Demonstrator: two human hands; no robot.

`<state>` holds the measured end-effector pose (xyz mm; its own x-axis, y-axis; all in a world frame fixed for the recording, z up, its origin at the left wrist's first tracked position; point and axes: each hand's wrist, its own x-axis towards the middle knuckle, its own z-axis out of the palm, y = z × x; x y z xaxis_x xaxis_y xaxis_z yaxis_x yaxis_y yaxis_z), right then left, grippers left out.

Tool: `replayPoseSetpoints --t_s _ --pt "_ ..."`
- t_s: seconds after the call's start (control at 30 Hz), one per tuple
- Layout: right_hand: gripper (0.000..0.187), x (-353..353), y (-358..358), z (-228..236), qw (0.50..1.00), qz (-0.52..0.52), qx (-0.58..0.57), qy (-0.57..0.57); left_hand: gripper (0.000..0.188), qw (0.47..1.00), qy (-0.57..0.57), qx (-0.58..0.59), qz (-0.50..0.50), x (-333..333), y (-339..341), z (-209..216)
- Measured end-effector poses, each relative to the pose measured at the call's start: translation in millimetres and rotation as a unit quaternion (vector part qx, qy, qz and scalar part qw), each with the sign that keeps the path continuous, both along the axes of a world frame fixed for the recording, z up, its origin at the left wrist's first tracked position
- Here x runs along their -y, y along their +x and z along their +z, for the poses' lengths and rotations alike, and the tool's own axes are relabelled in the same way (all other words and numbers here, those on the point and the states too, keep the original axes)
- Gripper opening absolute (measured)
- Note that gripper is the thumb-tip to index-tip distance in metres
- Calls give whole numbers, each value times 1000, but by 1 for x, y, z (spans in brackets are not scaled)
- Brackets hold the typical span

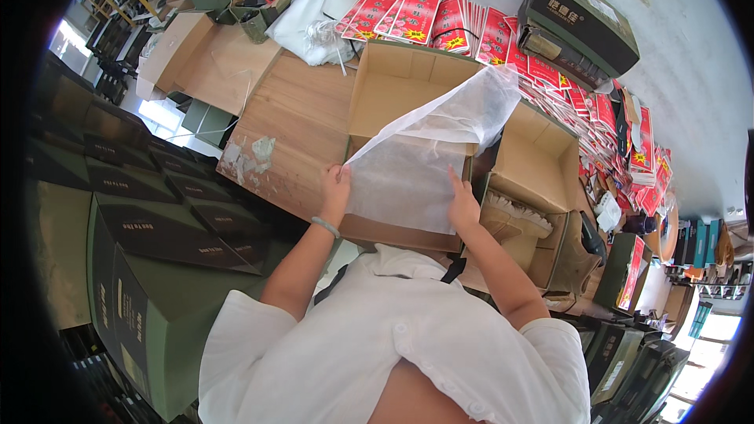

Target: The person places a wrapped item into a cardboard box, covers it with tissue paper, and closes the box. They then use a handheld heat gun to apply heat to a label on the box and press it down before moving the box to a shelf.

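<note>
A thin, see-through white wrapping sheet [408,180] lies across an open brown cardboard shoebox [404,90] in front of me. One corner of the sheet folds over and reaches up past the box's far right side. At the box's left side, my left hand [336,186] is closed, pinching the sheet's edge. My right hand [463,204] rests at the sheet's right edge, its index finger stretched out along it; some of its fingers are hidden. What lies under the sheet cannot be made out.
Another open shoebox [538,153] at the right holds tan shoes [514,224]. Red printed packets [412,16] pile along the wall, with dark green boxes [581,20] on them. Stacked green boxes [165,267] stand at my left. Beyond the wooden table [294,122] is white plastic wrap [314,16].
</note>
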<state>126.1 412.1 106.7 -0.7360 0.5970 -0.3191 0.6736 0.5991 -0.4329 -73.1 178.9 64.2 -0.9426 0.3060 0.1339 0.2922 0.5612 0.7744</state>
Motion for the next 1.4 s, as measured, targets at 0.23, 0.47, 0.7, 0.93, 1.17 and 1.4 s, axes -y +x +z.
replayPoseSetpoints --t_s 0.23,0.47,0.7,0.93,1.17,1.4 --pt "69 13 25 40 927 234 289 -43 38 960 -233 149 -50 33 48 42" --pt "55 -9 23 32 939 198 265 -89 46 907 -387 76 -148 2 39 79" --pt "65 9 23 8 898 267 344 -66 49 971 -147 7 -190 -146 -10 59" --pt "62 10 33 11 942 156 294 -47 34 983 -26 143 -115 -205 -46 25" --pt "51 22 32 13 970 131 199 -41 26 949 222 220 24 -124 -170 -14" --pt "58 13 18 14 980 49 194 -25 39 957 184 217 -52 -136 -152 17"
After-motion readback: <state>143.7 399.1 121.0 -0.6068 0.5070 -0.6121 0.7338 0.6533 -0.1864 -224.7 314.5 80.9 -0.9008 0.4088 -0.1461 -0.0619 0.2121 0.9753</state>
